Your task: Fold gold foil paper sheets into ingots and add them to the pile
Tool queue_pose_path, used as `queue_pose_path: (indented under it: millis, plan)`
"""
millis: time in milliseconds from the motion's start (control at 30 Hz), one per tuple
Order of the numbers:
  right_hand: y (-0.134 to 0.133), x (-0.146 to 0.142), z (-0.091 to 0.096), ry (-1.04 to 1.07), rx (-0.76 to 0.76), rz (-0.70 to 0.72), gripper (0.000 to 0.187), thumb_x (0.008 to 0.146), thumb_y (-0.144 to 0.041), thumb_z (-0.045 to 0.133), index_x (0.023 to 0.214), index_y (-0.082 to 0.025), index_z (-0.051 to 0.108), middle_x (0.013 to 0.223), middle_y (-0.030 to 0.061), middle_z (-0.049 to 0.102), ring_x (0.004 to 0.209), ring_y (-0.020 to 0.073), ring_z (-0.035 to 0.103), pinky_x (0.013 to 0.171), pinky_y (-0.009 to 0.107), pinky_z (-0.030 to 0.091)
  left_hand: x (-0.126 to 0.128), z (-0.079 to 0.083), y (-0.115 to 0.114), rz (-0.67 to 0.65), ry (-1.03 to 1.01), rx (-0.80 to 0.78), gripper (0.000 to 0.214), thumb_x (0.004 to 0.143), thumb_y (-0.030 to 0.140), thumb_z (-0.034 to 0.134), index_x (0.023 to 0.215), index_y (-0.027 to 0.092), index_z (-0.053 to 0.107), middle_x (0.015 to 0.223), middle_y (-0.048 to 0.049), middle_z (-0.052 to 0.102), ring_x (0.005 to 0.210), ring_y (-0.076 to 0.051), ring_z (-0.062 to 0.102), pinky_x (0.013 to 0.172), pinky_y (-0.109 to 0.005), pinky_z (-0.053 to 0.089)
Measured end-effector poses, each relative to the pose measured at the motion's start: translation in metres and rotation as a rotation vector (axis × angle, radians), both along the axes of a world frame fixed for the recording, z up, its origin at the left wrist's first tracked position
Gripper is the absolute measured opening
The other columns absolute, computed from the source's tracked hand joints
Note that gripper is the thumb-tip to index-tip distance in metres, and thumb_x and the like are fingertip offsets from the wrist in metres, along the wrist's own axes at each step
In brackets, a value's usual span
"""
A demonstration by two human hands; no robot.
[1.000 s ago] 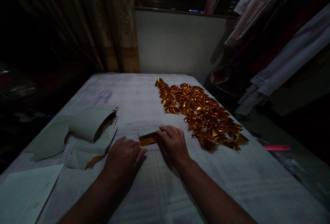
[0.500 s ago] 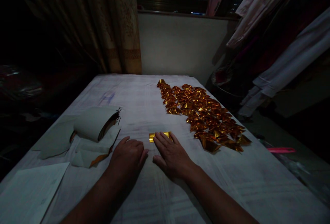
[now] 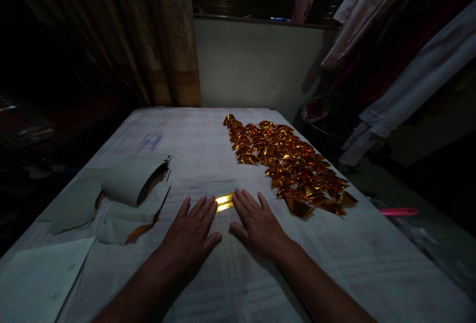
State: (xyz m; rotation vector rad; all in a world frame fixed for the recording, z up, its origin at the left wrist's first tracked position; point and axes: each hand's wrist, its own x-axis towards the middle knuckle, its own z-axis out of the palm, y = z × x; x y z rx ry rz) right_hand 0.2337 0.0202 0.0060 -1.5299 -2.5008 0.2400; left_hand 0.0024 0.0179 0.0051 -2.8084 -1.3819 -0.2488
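My left hand (image 3: 191,233) and my right hand (image 3: 258,224) lie flat on the cloth-covered table (image 3: 223,283), fingers stretched out and spread. Between their fingertips a narrow folded strip of gold foil paper (image 3: 224,202) shines; both sets of fingertips press on its ends. To the right and beyond lies a long pile of several folded gold foil pieces (image 3: 288,164). On the left sits a curled stack of grey-backed foil sheets (image 3: 130,179), with loose sheets (image 3: 126,219) under it.
A pale sheet (image 3: 37,278) lies at the table's near left corner. A curtain (image 3: 148,35) hangs behind the table. Clothes (image 3: 390,65) hang at the right, and a pink stick (image 3: 397,211) lies off the right edge. The room is dark.
One second ago both hands pinched a partly folded gold sheet. Now it is a narrow strip, and both hands have opened flat on it.
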Motion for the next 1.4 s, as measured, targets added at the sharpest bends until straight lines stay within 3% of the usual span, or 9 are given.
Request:
queue_pose_path:
  millis: [133,267,400,500,733,833,1067,1233,1400]
  plan:
    - [0.002,0.004,-0.005,-0.019,0.052,-0.07,0.061,0.1,-0.048,0.051,0.15,-0.015,0.044,0.158,0.0165,0.038,0.148,0.0322,0.034,0.12,0.062,0.023,0.006,0.008,-0.003,0.005,0.002,0.016,0.053,0.098,0.048,0.047,0.143,0.021,0.052,0.148,-0.0121,0.056,0.139,-0.032,0.048,0.12,-0.059,0.023]
    - [0.005,-0.005,0.002,-0.006,0.153,-0.063,0.054,0.096,-0.04,0.058,0.144,-0.017,0.051,0.156,0.0163,0.043,0.147,0.0344,0.034,0.119,0.064,0.022,0.014,0.019,-0.003,0.003,-0.014,0.069,0.028,0.097,0.028,0.054,0.122,0.024,0.064,0.119,-0.0075,0.071,0.122,-0.029,0.06,0.117,-0.058,0.031]
    - [0.002,-0.014,0.01,0.078,0.209,0.011,0.041,0.091,-0.025,0.063,0.131,-0.016,0.06,0.146,0.0163,0.055,0.136,0.0328,0.048,0.111,0.054,0.039,0.018,0.025,0.0,0.018,-0.078,0.077,0.015,0.093,0.016,0.058,0.102,0.024,0.068,0.096,-0.0031,0.072,0.097,-0.024,0.066,0.115,-0.057,0.034]
    - [-0.001,-0.016,0.008,0.185,0.188,0.096,0.031,0.09,-0.017,0.059,0.12,-0.019,0.064,0.13,0.0117,0.065,0.121,0.0271,0.059,0.1,0.044,0.049,0.016,0.022,0.003,0.012,-0.12,0.101,0.014,0.094,0.016,0.058,0.099,0.024,0.067,0.092,-0.0017,0.071,0.089,-0.021,0.067,0.113,-0.056,0.035]
    - [-0.001,-0.016,-0.001,0.268,0.207,0.141,0.031,0.091,-0.016,0.059,0.121,-0.02,0.064,0.124,0.0092,0.068,0.116,0.0252,0.06,0.098,0.041,0.049,0.015,0.017,0.005,0.004,-0.149,0.172,0.014,0.099,0.021,0.051,0.091,0.021,0.063,0.083,-0.0014,0.07,0.08,-0.02,0.067,0.108,-0.051,0.04]
    - [0.003,-0.019,-0.004,0.249,0.242,0.163,0.02,0.095,-0.02,0.059,0.112,-0.023,0.068,0.119,0.0075,0.07,0.116,0.0246,0.061,0.094,0.039,0.049,0.015,0.015,0.007,0.001,-0.159,0.195,0.023,0.102,0.024,0.045,0.086,0.02,0.061,0.077,-0.0008,0.069,0.075,-0.019,0.066,0.106,-0.05,0.043]
    - [0.011,-0.022,-0.015,0.292,0.33,0.16,0.01,0.096,-0.021,0.062,0.104,-0.023,0.069,0.113,0.0051,0.074,0.11,0.0214,0.064,0.086,0.035,0.049,0.009,0.016,0.009,-0.009,-0.233,0.09,0.013,0.098,0.028,0.054,0.096,0.021,0.064,0.089,-0.0018,0.072,0.083,-0.02,0.067,0.107,-0.055,0.041]
    - [0.007,-0.021,-0.006,0.326,0.276,0.156,0.01,0.094,-0.017,0.059,0.101,-0.022,0.067,0.111,0.0058,0.073,0.106,0.0222,0.065,0.085,0.035,0.049,0.002,0.016,0.012,-0.031,-0.238,0.036,0.02,0.089,0.027,0.07,0.109,0.028,0.069,0.101,-0.0008,0.073,0.095,-0.023,0.067,0.108,-0.057,0.038]
    - [0.005,-0.021,0.001,0.348,0.229,0.162,0.017,0.091,-0.02,0.063,0.107,-0.021,0.066,0.115,0.0079,0.071,0.108,0.0242,0.064,0.089,0.038,0.049,0.005,0.012,0.013,-0.04,-0.242,0.106,0.014,0.092,0.027,0.068,0.106,0.025,0.07,0.098,-0.0019,0.073,0.091,-0.022,0.067,0.105,-0.054,0.041]
